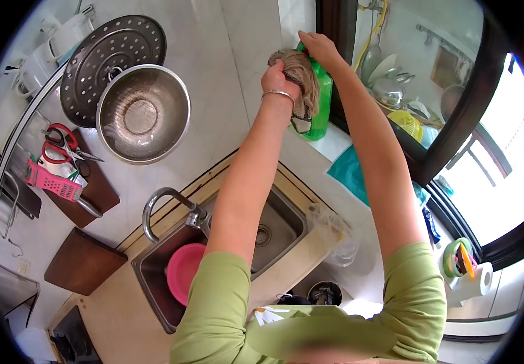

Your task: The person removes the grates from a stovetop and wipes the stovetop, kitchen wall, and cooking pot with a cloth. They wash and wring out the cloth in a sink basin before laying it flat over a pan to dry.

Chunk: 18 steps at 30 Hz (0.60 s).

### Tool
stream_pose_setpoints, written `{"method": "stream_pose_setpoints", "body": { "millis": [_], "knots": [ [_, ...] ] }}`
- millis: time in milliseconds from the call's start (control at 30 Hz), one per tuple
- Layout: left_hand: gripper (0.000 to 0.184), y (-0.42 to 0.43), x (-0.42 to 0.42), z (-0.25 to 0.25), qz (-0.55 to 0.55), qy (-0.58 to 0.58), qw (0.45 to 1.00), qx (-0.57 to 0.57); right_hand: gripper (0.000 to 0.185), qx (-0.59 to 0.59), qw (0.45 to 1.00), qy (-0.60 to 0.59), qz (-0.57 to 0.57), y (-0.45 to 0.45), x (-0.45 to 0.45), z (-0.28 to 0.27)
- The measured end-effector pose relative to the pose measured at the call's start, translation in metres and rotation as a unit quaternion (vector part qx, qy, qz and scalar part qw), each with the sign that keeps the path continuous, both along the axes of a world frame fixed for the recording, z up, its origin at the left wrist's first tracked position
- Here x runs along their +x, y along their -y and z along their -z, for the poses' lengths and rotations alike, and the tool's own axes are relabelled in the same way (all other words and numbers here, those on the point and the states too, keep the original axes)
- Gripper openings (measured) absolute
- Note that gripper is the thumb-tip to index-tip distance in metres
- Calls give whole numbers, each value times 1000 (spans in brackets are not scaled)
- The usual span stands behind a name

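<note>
Both arms reach up to the corner beside the window frame. My left hand (280,82), with a bracelet at the wrist, is closed on a brown cloth (302,91) that hangs against a green bottle (322,103). At the top of that bottle is my right hand (320,50), its fingers wrapped round the neck. The bottle stands upright on a white ledge (333,144), and the cloth covers part of its left side.
Below are a double sink (280,213) with a curved faucet (163,192) and a pink basin (184,273). A metal colander (143,114), a perforated lid (86,76) and red scissors (59,144) hang at left. A teal cloth (350,175) lies by the window.
</note>
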<state>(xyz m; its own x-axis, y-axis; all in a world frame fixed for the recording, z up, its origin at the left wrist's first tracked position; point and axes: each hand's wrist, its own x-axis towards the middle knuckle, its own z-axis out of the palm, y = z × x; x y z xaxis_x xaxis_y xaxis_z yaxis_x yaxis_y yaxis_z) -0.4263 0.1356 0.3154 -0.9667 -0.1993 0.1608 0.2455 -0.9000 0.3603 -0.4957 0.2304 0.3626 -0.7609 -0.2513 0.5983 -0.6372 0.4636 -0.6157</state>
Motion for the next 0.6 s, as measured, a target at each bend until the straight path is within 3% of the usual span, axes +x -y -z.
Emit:
{"method": "stream_pose_setpoints", "body": {
  "millis": [133, 300, 600],
  "knots": [
    [35, -4, -6, 3, 6, -22, 999, 37, 41, 16, 997, -80, 12, 2, -1, 3],
    [36, -9, -4, -3, 8, -35, 997, 70, 21, 96, 976, -195, 21, -1, 5, 5],
    [36, -8, -4, 0, 13, -43, 995, 92, 15, 137, 957, -248, 55, 0, -1, 8]
  ]
}}
